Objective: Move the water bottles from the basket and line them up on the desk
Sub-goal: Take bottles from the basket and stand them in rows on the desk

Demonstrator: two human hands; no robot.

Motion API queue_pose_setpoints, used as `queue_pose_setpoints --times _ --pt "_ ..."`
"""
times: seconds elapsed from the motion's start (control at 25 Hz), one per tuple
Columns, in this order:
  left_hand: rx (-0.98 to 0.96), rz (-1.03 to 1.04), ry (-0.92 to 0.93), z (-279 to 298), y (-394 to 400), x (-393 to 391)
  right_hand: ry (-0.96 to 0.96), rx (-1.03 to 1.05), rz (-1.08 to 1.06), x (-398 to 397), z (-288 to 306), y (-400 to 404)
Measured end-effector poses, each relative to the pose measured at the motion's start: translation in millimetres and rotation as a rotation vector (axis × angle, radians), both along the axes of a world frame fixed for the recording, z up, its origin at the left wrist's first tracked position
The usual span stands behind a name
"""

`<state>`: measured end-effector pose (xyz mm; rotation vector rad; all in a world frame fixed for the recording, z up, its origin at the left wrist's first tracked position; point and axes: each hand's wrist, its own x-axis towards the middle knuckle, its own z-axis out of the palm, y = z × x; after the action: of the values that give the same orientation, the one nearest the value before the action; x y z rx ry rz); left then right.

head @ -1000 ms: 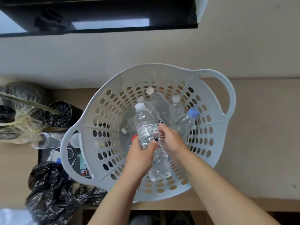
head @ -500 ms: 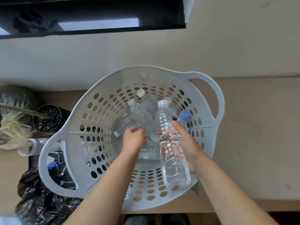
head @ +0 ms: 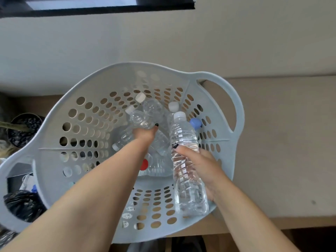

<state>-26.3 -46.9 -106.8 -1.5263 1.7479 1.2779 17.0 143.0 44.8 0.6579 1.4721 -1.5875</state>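
Observation:
A pale blue perforated basket [head: 54, 142] sits on the beige desk [head: 281, 142] and holds several clear water bottles. My right hand [head: 203, 166] grips a white-capped bottle [head: 187, 170] by its middle, lifted above the basket's right side. My left hand [head: 144, 133] reaches down into the basket and curls around another clear bottle [head: 140, 119] with a white cap. Other bottles lie beneath, one with a blue cap [head: 196, 123] and one with a red cap [head: 144, 164]. The left hand's fingers are mostly hidden behind the bottle.
A dark pot of black pebbles [head: 23, 130] with a dry plant stem stands left of the basket. A black plastic bag [head: 21, 204] lies at the lower left. Bare desk surface stretches to the right of the basket. A wall rises behind.
My right hand has raised its bottle a little and shifted it right. My left hand has gone deeper into the basket and closed around a second bottle.

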Motion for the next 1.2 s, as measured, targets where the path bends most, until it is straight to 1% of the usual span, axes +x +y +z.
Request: queue_pose_setpoints --times 0.16,0.36,0.48,0.56,0.68,0.88,0.96,1.04,1.2 --pt "0.014 0.091 0.086 34 8 2 0.038 0.061 0.021 0 1 2" --pt "-0.022 0.216 0.163 67 -1 34 0.04 0.119 0.012 2 3 -3" --pt "0.06 0.337 0.182 91 -16 45 0.063 0.114 0.008 2 12 -9" --pt "0.158 0.405 0.231 119 -22 54 0.052 0.113 0.004 5 27 -14" --pt "0.243 0.379 0.279 170 -28 74 0.003 0.09 -0.024 16 57 -15" --pt "0.229 0.266 0.379 251 -22 115 0.052 -0.038 -0.108 30 119 -9" --pt "0.239 0.215 0.407 278 -17 128 0.095 -0.035 -0.116 37 140 -7" --pt "0.267 0.206 0.425 299 -10 137 0.127 -0.02 -0.126 46 160 -6" --pt "0.446 0.222 0.46 340 11 144 0.149 -0.06 -0.197 65 195 9"
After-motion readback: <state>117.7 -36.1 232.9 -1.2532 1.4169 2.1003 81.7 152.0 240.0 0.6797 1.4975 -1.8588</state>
